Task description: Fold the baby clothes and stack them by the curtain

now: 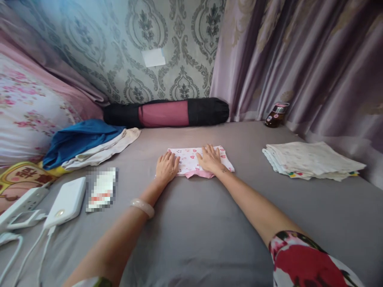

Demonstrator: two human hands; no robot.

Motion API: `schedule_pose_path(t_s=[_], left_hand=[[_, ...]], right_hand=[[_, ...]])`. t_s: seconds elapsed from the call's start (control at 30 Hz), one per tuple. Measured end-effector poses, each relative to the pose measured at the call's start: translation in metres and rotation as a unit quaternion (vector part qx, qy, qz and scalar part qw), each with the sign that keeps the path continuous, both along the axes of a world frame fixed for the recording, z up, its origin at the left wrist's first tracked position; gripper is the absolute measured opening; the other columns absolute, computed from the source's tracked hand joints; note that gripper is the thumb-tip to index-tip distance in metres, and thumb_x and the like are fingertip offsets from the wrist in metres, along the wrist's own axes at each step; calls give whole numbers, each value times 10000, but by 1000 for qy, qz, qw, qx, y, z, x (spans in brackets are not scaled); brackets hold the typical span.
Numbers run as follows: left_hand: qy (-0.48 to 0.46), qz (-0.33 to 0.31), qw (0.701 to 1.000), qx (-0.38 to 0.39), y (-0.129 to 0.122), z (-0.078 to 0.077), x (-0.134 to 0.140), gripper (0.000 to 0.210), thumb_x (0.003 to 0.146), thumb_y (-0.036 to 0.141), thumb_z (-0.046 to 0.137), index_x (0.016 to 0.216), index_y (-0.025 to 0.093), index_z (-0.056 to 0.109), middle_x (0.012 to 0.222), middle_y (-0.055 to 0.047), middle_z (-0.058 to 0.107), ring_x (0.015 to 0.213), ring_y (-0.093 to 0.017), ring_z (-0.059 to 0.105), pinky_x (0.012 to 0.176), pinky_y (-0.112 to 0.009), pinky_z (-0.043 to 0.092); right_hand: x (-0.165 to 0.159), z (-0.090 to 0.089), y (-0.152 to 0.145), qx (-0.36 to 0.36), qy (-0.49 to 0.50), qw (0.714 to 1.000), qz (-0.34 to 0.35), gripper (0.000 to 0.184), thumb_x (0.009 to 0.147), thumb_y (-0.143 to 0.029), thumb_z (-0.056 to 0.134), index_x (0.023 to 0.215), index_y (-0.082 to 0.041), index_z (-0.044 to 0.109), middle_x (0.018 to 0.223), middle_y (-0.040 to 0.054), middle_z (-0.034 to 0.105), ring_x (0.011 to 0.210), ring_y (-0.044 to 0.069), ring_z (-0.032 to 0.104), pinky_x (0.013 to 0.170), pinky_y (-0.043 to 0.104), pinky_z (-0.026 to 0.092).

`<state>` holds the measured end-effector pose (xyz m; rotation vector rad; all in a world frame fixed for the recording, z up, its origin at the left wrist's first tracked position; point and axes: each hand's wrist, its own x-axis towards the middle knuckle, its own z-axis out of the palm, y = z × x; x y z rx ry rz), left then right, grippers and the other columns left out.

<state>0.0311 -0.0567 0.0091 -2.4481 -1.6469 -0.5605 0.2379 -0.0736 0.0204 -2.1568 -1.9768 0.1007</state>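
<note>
Best to press the white, folded cloth with pink-and-red prints and a pink near edge (188,159) lightly and evenly, smoothing outward without dragging the pink part askew. Lying centrally on the grey-sheeted bed (191,227). Reaching forward on nearly straight arms, with the left hand (166,164) at the left edge, the right hand (209,158) right of centre, and fingers modestly spread, flat, grasping nothing visible.

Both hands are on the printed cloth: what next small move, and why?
Perhaps the right hand should tuck in the pink edging, which juts past the near side of the printed cloth; the left hand, on its left end, could steady it.
</note>
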Motion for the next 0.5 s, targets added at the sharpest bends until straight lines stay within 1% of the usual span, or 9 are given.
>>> schedule_pose_path(t_s=[0.1, 0.23, 0.4, 0.5], left_hand=[[-32, 26, 999, -17, 0, -2, -2, 411, 983, 372, 274, 1204, 169, 555, 1352, -115, 562, 1272, -221, 486, 1062, -368, 357], [-51, 37, 998, -28, 1, -2, -3, 399, 977, 363, 289, 1215, 169, 543, 1345, -118, 566, 1248, -232, 506, 1039, -370, 379], [-60, 51, 997, -27, 1, -3, -3, 369, 971, 353, 314, 1194, 160, 535, 1292, -122, 592, 1189, -237, 546, 1003, -355, 399], [-66, 63, 995, -33, 1, -3, -4, 349, 967, 331, 323, 1180, 154, 535, 1241, -128, 615, 1159, -238, 562, 982, -355, 409]], right_hand=[[-17, -7, 0, 0, 11, 1000, 25, 662, 972, -497, 189, 1461, -75, 329, 1547, 188, 263, 1439, 296, 163, 1139, 508, 65], [-21, -16, 0, -6, 11, 1000, 21, 672, 972, -522, 179, 1454, -82, 340, 1546, 182, 268, 1428, 292, 192, 1136, 497, 92], [-18, -15, 0, -1, 8, 1000, 24, 668, 975, -511, 180, 1448, -70, 347, 1540, 183, 281, 1422, 298, 204, 1136, 500, 105], [-19, -11, 0, -17, 6, 1000, 20, 661, 975, -501, 185, 1451, -69, 338, 1546, 184, 266, 1425, 298, 196, 1136, 503, 107]])
